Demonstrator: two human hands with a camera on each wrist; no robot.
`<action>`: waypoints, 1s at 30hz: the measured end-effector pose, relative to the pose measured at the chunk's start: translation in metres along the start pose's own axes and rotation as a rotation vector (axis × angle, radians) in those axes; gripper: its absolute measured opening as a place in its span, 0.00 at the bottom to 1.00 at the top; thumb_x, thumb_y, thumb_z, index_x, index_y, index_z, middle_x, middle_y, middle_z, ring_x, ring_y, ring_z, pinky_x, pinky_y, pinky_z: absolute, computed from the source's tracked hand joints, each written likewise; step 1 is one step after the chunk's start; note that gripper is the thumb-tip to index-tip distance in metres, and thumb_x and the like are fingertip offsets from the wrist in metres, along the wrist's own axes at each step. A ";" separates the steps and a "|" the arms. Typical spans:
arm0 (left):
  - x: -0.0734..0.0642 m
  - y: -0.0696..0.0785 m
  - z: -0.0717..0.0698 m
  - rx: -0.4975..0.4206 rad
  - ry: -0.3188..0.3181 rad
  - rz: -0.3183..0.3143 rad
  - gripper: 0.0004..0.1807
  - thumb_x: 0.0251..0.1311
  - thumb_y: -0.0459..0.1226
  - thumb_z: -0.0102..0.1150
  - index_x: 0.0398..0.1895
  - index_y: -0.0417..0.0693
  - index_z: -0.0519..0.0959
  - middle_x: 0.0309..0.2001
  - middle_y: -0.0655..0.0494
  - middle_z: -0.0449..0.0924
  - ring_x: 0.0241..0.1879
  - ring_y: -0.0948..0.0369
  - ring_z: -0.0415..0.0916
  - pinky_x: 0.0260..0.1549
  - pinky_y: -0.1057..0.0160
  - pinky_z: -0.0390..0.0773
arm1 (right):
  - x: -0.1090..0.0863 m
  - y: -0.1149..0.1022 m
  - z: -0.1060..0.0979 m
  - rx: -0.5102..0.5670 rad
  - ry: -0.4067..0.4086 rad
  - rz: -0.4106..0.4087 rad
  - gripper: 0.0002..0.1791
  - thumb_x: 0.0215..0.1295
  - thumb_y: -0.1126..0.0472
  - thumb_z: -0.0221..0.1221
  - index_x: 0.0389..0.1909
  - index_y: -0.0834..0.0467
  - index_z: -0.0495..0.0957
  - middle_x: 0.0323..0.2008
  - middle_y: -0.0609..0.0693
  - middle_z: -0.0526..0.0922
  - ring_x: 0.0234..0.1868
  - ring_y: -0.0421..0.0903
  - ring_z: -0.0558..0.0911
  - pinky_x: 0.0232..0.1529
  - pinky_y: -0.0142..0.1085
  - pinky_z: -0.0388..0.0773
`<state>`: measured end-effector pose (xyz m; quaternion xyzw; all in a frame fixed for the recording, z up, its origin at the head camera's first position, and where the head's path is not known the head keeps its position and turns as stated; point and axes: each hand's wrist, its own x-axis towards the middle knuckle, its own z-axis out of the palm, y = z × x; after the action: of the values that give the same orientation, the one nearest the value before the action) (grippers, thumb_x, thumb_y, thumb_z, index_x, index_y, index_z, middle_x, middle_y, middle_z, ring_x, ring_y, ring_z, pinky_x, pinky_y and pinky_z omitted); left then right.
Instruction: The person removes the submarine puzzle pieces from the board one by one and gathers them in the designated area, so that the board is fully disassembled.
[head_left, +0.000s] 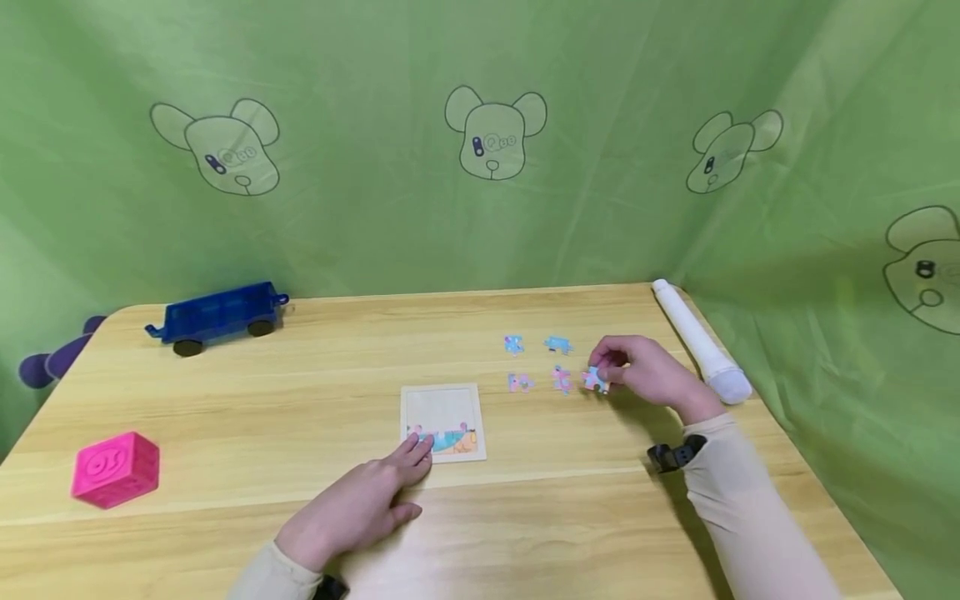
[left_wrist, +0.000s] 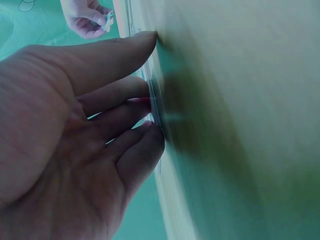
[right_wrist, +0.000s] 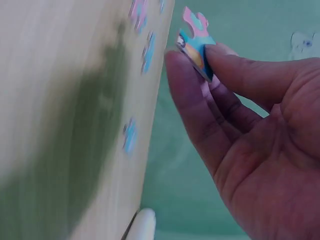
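Observation:
My right hand [head_left: 648, 371] pinches a puzzle piece [right_wrist: 197, 47] between thumb and fingers. Pink, blue and orange show on that piece, and in the right wrist view it is held off the table. My left hand [head_left: 367, 504] rests its fingertips on the lower left of a square puzzle tray [head_left: 442, 389], its thumb apart from the tray. Along the tray's bottom lies a fitted strip of picture [head_left: 450, 442], partly hidden by those fingers. Between the tray and my right hand lie several loose pieces, among them a blue piece [head_left: 558, 343] and a pink piece [head_left: 520, 382].
A white microphone-shaped thing [head_left: 701, 342] lies along the table's right edge, beyond my right hand. At the back left stands a blue toy wagon [head_left: 221, 317]. A pink block [head_left: 116, 469] sits at the left. Green cloth [head_left: 375, 225] hangs behind the table.

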<state>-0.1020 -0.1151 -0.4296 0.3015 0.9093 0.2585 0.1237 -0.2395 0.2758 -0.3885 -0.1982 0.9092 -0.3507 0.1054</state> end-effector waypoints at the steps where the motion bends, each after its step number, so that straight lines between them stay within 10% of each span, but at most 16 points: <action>1: 0.000 0.000 0.000 -0.001 0.000 -0.001 0.31 0.63 0.36 0.64 0.67 0.32 0.68 0.74 0.46 0.54 0.73 0.49 0.50 0.65 0.48 0.62 | 0.000 0.005 -0.002 0.014 -0.008 0.014 0.07 0.62 0.78 0.55 0.37 0.66 0.78 0.30 0.55 0.78 0.34 0.49 0.76 0.31 0.39 0.81; 30: 0.001 0.000 0.001 -0.006 -0.003 0.001 0.33 0.62 0.37 0.66 0.67 0.33 0.68 0.74 0.47 0.54 0.73 0.50 0.50 0.65 0.48 0.62 | 0.007 0.045 -0.009 -0.165 0.020 0.117 0.05 0.68 0.70 0.55 0.42 0.67 0.77 0.33 0.53 0.79 0.35 0.48 0.76 0.37 0.41 0.75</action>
<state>-0.1026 -0.1144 -0.4304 0.3019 0.9083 0.2610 0.1258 -0.2615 0.3081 -0.4129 -0.1496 0.9460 -0.2697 0.1000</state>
